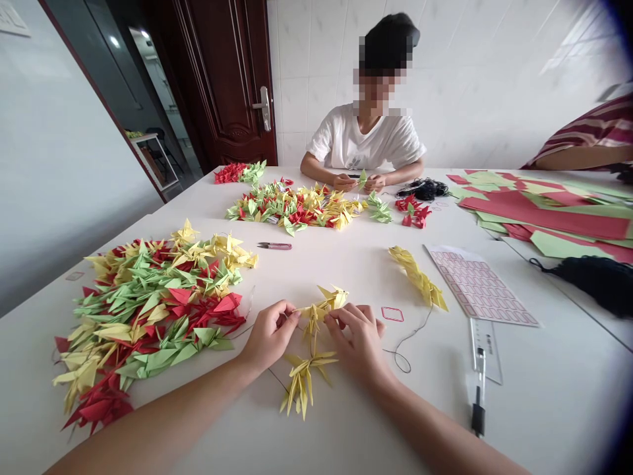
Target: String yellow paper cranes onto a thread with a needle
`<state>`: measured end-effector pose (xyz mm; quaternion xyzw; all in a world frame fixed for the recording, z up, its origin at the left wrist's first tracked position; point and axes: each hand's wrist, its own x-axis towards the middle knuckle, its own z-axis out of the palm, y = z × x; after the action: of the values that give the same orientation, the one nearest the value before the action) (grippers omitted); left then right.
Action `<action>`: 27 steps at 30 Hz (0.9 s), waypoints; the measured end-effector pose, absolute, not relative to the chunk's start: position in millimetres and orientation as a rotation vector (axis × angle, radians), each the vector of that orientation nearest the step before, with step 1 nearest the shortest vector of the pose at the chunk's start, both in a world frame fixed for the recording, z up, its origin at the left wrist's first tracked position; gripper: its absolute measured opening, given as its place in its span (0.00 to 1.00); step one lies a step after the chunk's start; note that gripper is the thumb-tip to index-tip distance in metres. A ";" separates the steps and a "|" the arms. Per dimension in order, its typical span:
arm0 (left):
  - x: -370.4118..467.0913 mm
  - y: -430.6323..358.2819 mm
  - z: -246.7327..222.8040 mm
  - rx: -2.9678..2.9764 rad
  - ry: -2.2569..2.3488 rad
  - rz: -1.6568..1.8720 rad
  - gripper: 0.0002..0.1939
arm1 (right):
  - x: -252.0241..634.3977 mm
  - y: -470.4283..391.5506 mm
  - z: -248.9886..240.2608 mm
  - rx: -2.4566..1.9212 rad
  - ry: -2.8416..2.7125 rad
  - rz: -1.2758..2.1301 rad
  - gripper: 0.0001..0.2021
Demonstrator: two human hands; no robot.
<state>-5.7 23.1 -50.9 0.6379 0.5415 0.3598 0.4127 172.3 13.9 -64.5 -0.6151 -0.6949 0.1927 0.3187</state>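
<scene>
Yellow origami cranes [312,318], strung; paper tips pinched by left hand [270,336] and right hand [360,338]. Red-green-yellow crane heap [153,303] toward left edge of desk [558,389].

I see dark panelled door [225,72], silver handle [266,109]; white-shirted person [366,142] across table [356,432]; on my right, pen [479,402] partly over clear ruler [491,353].

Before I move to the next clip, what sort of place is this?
Probably a small craft workroom: the shared white table holds heaps of paper cranes, coloured sheets and black cord.
</scene>
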 end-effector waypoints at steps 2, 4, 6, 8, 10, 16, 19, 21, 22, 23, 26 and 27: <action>-5.7 23.0 -50.4 1.582 1.366 0.909 0.15 | 172.2 14.0 -64.4 -1.601 -1.805 0.533 0.16; -5.8 23.0 -50.4 1.549 1.372 0.918 0.15 | 172.1 14.4 -64.8 -1.589 -1.795 0.551 0.16; -6.1 23.2 -51.0 1.518 1.373 0.929 0.14 | 171.9 14.8 -65.5 -1.590 -1.789 0.564 0.17; -6.2 23.5 -51.6 1.494 1.364 0.942 0.14 | 171.6 14.8 -65.9 -1.594 -1.781 0.573 0.17; -6.1 23.7 -52.3 1.467 1.352 0.949 0.14 | 171.4 14.3 -65.6 -1.596 -1.770 0.580 0.16; -6.0 22.2 -53.1 1.420 1.345 0.951 0.13 | 171.7 12.8 -63.7 -1.600 -1.746 0.596 0.16; -6.4 21.2 -52.6 1.414 1.355 0.948 0.13 | 171.6 13.2 -64.1 -1.603 -1.736 0.602 0.16; -6.6 21.1 -52.1 1.410 1.355 0.945 0.13 | 171.5 13.8 -64.7 -1.605 -1.732 0.610 0.16; -6.7 21.2 -51.9 1.409 1.353 0.942 0.13 | 171.5 14.2 -65.0 -1.604 -1.732 0.610 0.16; -6.8 21.4 -51.7 1.412 1.350 0.940 0.13 | 171.5 14.4 -65.1 -1.601 -1.735 0.609 0.16; -6.7 22.3 -51.5 1.431 1.355 0.922 0.13 | 172.0 14.5 -64.4 -1.582 -1.754 0.601 0.15; -6.7 22.5 -51.5 1.444 1.359 0.916 0.13 | 172.1 14.3 -64.0 -1.574 -1.761 0.598 0.15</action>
<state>-6.7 22.5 -51.5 0.5867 0.5523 0.3721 0.4608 172.1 14.3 -64.0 -0.6063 -0.6784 0.2303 0.3452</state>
